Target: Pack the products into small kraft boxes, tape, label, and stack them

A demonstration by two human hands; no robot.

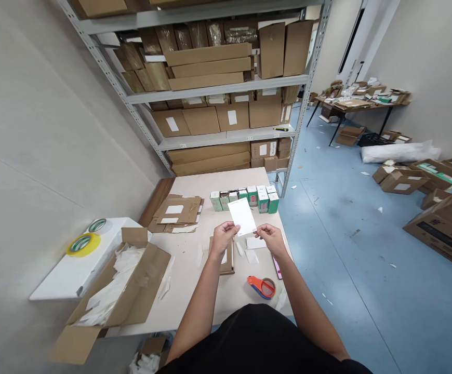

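A white card [242, 215] with small print is held up over the table between both hands. My left hand [225, 236] pinches its lower left edge, and my right hand [271, 238] pinches the lower right corner. Beneath the hands lies a flat brown cardboard box [228, 259], partly hidden by my left forearm. White paper pieces [251, 256] are beside it. Beyond the card stands a row of small green-and-white boxes [263, 201]. Closer to my body rests an orange tape dispenser [262, 286]. A pink phone-like object [277, 267] is partly covered by my right forearm.
Flattened cardboard pieces [179, 210] lie on the table's left side. An open carton [140, 283] of white packaging stands at the front left, near yellow tape [83, 244]. A metal shelf [226, 134] with brown boxes rises behind. Cartons [403, 179] sit on the blue floor.
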